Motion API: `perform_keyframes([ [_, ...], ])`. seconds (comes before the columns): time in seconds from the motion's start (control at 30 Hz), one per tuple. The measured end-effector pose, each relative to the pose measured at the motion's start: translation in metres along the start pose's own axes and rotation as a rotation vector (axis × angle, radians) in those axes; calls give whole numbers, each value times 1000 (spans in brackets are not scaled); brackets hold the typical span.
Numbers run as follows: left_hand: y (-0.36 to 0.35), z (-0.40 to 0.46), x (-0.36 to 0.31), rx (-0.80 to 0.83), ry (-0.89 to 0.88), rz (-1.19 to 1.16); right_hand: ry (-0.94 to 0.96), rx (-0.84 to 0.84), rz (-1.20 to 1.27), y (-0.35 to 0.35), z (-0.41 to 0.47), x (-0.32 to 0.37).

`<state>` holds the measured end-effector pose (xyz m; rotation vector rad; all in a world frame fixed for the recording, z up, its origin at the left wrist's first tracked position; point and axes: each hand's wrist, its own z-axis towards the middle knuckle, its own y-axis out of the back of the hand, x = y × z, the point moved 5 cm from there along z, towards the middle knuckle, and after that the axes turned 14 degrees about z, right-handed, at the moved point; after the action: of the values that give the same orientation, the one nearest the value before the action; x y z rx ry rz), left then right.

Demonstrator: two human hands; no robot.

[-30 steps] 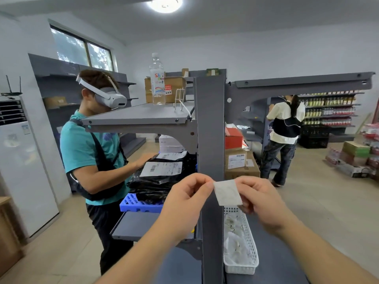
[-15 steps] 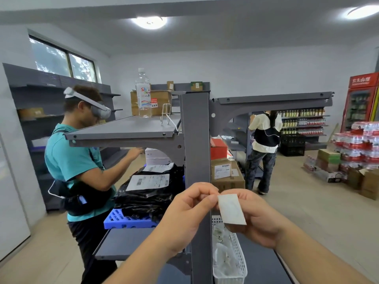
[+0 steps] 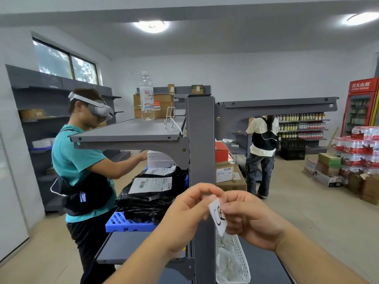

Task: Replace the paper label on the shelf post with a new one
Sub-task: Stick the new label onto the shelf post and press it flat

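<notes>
Post: grey upright (image 3: pixel 202 140) of the shelf unit, dead ahead; the face in view above the hands carries no label.
Label: small white slip (image 3: pixel 217 217) with a black hand-drawn mark, held in the air just in front of the post, tilted, not touching it as far as I can tell.
Left hand: (image 3: pixel 187 216) fingers curled, tips working at the slip's upper edge; seems to be pinching or picking at a corner, though the contact itself is hidden.
Right hand: (image 3: pixel 249 218) thumb and fingers pressed together on the slip's right side, carrying it.
Basket: white mesh (image 3: pixel 243 261) low on the right of the post, with crumpled white scraps inside; whether these are spent labels or backing I cannot tell.
Done: slip is in hand and the post face looks bare, which suggests the old one is off.
Left: possibly peel the backing, press the slip flat on the post, let go.
Stage: roughly midway, by my reckoning.
</notes>
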<state>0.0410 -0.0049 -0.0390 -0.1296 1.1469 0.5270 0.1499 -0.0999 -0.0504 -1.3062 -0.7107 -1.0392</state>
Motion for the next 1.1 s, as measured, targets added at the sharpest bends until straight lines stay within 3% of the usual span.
perform_keyframes([
  [0.1, 11, 2, 3, -80, 87, -65, 126, -100, -130, -2, 7, 8],
  [0.23, 27, 9, 2, -271, 135, 55, 471, -460, -436, 6, 14, 36],
  [0.33, 35, 14, 0, -355, 151, 130, 601, -566, -561, 6, 24, 48],
  [0.67, 46, 32, -15, -533, 1, 505, 652, -588, -693, 5, 45, 53],
  [1.1, 43, 36, -12, -594, -19, 637, 750, -675, -843, 2, 46, 52],
])
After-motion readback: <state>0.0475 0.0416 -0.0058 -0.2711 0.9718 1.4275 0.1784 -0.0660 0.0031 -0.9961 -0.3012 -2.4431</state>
